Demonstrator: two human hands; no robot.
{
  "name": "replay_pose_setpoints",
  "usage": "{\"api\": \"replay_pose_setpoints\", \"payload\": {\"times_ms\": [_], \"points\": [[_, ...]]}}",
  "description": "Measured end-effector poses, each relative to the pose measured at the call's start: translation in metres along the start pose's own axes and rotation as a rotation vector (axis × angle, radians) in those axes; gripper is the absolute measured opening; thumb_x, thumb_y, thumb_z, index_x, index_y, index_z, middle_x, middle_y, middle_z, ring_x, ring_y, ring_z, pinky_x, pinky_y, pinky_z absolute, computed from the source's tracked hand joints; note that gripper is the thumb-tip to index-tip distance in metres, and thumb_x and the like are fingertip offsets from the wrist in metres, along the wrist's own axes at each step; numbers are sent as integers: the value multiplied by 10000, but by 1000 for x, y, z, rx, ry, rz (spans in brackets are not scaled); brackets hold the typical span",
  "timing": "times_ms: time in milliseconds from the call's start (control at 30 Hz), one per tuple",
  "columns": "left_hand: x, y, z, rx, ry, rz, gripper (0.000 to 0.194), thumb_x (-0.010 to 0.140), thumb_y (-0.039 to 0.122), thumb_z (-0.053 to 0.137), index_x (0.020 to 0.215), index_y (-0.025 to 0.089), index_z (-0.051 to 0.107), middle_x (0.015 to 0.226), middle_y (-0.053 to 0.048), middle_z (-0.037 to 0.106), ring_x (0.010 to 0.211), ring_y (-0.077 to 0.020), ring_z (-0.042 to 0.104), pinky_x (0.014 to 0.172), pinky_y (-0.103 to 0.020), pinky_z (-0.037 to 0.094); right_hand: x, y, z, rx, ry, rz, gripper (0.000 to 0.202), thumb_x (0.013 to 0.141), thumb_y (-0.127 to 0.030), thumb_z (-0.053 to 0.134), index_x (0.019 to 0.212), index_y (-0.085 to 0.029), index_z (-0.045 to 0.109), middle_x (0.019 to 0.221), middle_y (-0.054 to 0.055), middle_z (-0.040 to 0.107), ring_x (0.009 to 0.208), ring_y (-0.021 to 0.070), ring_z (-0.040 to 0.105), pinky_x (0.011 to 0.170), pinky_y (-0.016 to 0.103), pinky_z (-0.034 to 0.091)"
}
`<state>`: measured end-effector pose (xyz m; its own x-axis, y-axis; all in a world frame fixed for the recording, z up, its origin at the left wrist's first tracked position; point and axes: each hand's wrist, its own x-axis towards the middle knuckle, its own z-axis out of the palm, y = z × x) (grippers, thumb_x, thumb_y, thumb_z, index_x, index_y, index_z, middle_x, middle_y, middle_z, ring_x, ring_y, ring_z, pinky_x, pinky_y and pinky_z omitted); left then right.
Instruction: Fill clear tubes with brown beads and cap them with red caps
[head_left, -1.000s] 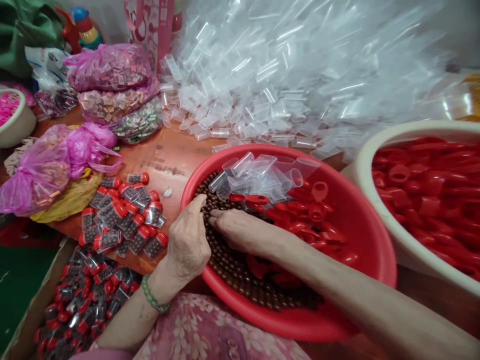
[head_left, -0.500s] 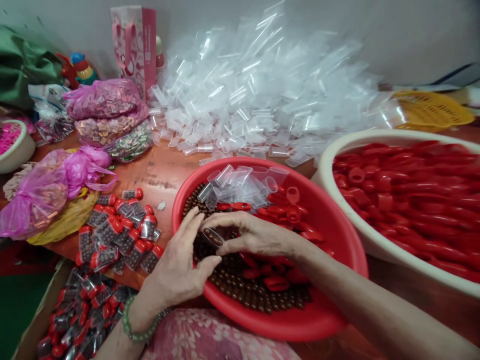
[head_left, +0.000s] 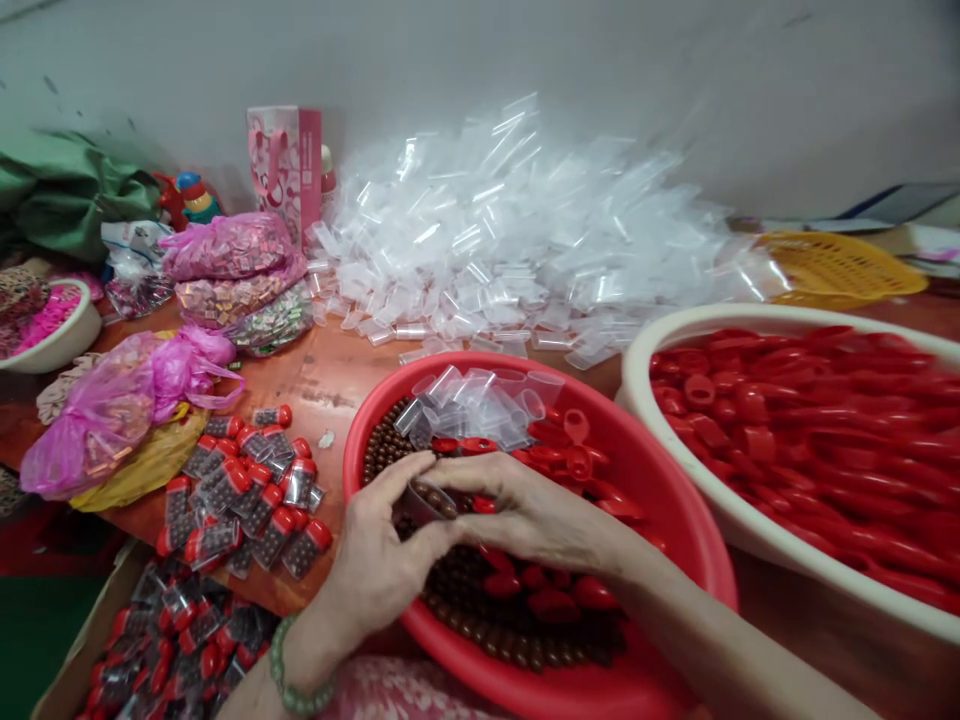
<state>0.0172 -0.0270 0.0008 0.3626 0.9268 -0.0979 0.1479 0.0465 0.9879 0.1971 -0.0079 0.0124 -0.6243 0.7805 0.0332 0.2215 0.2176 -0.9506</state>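
Observation:
My two hands meet above the left side of a red basin [head_left: 712, 560]. Between them is a short clear plastic tube [head_left: 426, 505] with brown beads inside. My right hand [head_left: 517, 500] grips the tube from the right, thumb below and fingers above. My left hand [head_left: 382, 535] has its fingers and thumb closed around the tube's left end; its fingertips touch the right hand. Under the hands lie strings of brown beads [head_left: 502, 635]. More clear tubes [head_left: 480, 405] and red plastic caps [head_left: 555, 603] fill other parts of the basin.
A cream basin [head_left: 637, 370] heaped with red plastic parts [head_left: 825, 440] stands at right. Behind spreads a large pile of clear tubes [head_left: 487, 230]. Filled red-capped tubes [head_left: 247, 490] lie at left, with more in a box [head_left: 180, 640] below. Pink bags [head_left: 232, 245] sit at back left.
My left hand has moved in from beside the tube and closed around its end, touching the right hand. The whole view has shifted, so things appear lower.

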Motion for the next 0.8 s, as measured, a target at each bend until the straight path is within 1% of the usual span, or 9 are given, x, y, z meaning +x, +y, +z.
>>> {"api": "replay_pose_setpoints", "payload": {"times_ms": [133, 200, 300, 367, 467, 533, 633, 700, 800], "points": [[3, 1, 1, -88, -63, -21, 554, 763, 198, 706, 1291, 112, 561, 1319, -139, 620, 1210, -276, 594, 1059, -420, 479, -2, -3, -2, -23, 32, -16, 280, 883, -422, 621, 937, -156, 690, 898, 31, 683, 843, 161, 620, 764, 236, 469], [5, 0, 2, -112, -69, -38, 574, 757, 206, 715, 1299, 106, 555, 1324, -147, 616, 1211, -285, 591, 1051, -414, 482, -3, -2, -3, -17, 32, -12, 261, 878, -404, 633, 929, -153, 684, 877, 24, 674, 812, 149, 610, 743, 223, 467], [8, -1, 2, -140, -82, -100, 576, 748, 227, 732, 1287, 104, 572, 1282, -147, 644, 1162, -287, 620, 1034, -418, 487, -5, 1, -2, -36, 36, 28, 222, 886, -356, 625, 917, -142, 676, 853, 19, 665, 761, 136, 583, 706, 216, 461], [10, -3, 2, -177, -127, -142, 587, 743, 247, 747, 1290, 115, 578, 1272, -137, 653, 1149, -283, 626, 1027, -417, 486, -6, 5, -1, -42, 45, 70, 221, 885, -342, 622, 932, -133, 676, 857, 24, 665, 763, 141, 581, 704, 225, 462], [13, -5, -1, -275, -164, -196, 615, 742, 254, 752, 1312, 116, 567, 1247, -129, 671, 1120, -269, 641, 1000, -397, 498, -7, 8, -1, 37, 31, 123, 241, 882, -363, 624, 944, -137, 682, 868, 24, 671, 788, 152, 597, 719, 239, 474], [15, -6, -3, -334, -183, -194, 559, 767, 252, 730, 1289, 109, 590, 1205, -120, 697, 1091, -249, 654, 993, -376, 496, -6, 9, -1, 89, 21, 124, 223, 894, -361, 610, 943, -159, 689, 870, 12, 676, 796, 146, 605, 727, 238, 478], [16, -6, -7, -348, -196, -155, 448, 798, 237, 702, 1230, 130, 648, 1187, -93, 713, 1095, -225, 652, 1012, -348, 474, -7, 5, -2, 91, 42, 112, 178, 901, -339, 605, 919, -185, 692, 850, -3, 682, 794, 137, 620, 722, 229, 481], [17, -6, -9, -342, -198, -161, 436, 795, 236, 709, 1220, 151, 661, 1180, -82, 719, 1085, -221, 657, 1005, -343, 474, -9, 1, -1, 31, 99, 131, 155, 889, -328, 623, 894, -187, 685, 851, 6, 694, 787, 142, 634, 713, 235, 491], [16, -5, -12, -355, -199, -177, 419, 796, 246, 711, 1204, 159, 676, 1125, -80, 740, 1032, -212, 675, 969, -331, 488, -13, -7, 0, -120, 285, 126, 118, 849, -295, 670, 881, -182, 657, 811, 20, 692, 712, 142, 627, 642, 237, 499]]}}
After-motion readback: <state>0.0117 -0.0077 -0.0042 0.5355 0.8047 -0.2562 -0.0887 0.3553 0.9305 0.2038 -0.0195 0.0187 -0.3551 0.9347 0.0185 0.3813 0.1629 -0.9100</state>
